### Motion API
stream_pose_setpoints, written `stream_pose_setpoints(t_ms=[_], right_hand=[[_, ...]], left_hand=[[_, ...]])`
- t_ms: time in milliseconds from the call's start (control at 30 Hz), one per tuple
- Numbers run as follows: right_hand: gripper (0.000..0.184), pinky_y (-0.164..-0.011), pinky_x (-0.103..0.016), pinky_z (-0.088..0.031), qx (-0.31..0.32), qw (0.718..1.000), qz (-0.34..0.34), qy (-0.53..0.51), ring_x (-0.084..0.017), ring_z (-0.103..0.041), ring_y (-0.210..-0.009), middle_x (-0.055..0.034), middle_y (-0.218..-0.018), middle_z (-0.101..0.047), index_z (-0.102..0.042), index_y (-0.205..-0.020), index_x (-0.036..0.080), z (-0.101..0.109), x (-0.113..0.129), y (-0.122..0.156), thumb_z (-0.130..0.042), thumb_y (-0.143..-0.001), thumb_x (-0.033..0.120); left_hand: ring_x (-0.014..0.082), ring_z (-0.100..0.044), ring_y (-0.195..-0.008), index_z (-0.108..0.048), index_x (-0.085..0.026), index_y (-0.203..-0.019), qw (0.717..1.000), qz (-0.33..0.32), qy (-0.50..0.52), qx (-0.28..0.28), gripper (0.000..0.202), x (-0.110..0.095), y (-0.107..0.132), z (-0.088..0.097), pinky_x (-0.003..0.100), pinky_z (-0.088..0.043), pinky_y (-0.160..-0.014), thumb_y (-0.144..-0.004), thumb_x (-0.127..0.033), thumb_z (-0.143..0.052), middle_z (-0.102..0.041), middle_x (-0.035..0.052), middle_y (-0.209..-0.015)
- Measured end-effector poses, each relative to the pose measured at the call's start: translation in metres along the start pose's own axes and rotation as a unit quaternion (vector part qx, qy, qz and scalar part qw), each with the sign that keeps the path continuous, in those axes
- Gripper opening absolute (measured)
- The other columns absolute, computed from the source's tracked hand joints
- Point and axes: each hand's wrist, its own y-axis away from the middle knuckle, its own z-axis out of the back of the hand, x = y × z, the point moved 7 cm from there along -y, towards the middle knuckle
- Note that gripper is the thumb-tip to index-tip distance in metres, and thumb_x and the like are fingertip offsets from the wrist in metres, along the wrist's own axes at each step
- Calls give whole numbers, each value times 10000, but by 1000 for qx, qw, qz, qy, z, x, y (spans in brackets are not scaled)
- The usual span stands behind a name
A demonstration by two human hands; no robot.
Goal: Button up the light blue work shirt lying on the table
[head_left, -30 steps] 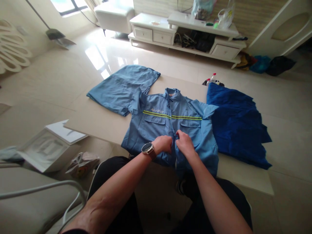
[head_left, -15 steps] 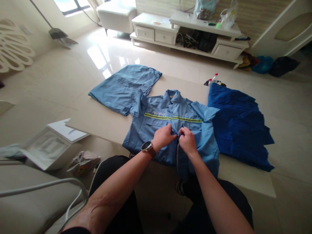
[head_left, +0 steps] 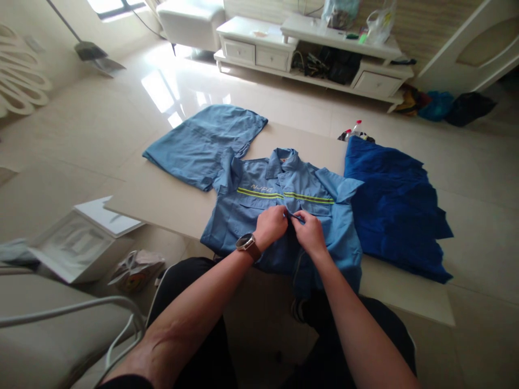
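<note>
A light blue work jacket [head_left: 227, 216] with yellow-green chest stripes lies front up on the low table, collar away from me. My left hand [head_left: 272, 224], a watch [head_left: 248, 246] on its wrist, is closed on the jacket's front edge just below the stripes. Close beside it, my right hand [head_left: 308, 231] pinches the same front edge, and a fold of cloth is lifted between the two. My fingertips hide any fastener there. The lower front hangs over the near table edge, parted on the right.
Folded light blue cloth [head_left: 203, 138] lies at the table's left, dark blue cloth [head_left: 393, 210] at its right. The pale tabletop [head_left: 162, 208] shows between. A white box [head_left: 77, 243] and a plastic bag [head_left: 135, 270] stand left. Beyond runs a white TV cabinet [head_left: 255, 56].
My right hand's fingers have shifted slightly along the jacket's front edge, and the edge between the hands is raised more. The view has moved slightly.
</note>
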Motion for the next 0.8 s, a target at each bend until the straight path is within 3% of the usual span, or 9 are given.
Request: stream_pose_setpoints(t_ms=[233,533,667,800], right_hand=[[264,-775,-310,-431,-4,1000,-25,18,-236,-672,-854,-68,-908,-760,-734,-945,220,-2,-5,1,-505,-933,350],[271,-815,-321,-437,-45,994,-67,71,-256,-670,-933,-102,-1002,-762,-729,-978,216,3,-18,-5,-501,-921,351],[192,-766,-316,-406,-59,994,-75,60,-238,-623,-836,-68,-871,-724,-665,-849,223,4,-18,-10,-508,-855,334],[161,-732,-314,-372,-134,990,-50,-11,-211,-552,-756,-35,-753,-625,-546,-790,226,19,-9,-11,-436,-850,327]], left_hand=[[239,-706,-1039,-761,-249,-1065,999,10,34,-5,293,-2,1,-1,321,-529,-870,-918,-203,-511,-768,77,-1105],[196,-690,-929,-789,-223,-1034,994,-25,105,10,273,-5,-1,3,288,-527,-865,-850,-190,-591,-764,51,-967],[212,-698,-923,-783,-252,-1018,996,-26,73,46,246,3,-2,-1,305,-542,-842,-824,-238,-633,-760,41,-967],[239,-710,-981,-766,-263,-1002,996,-37,2,80,231,7,2,-5,333,-555,-872,-803,-235,-653,-761,51,-1018]])
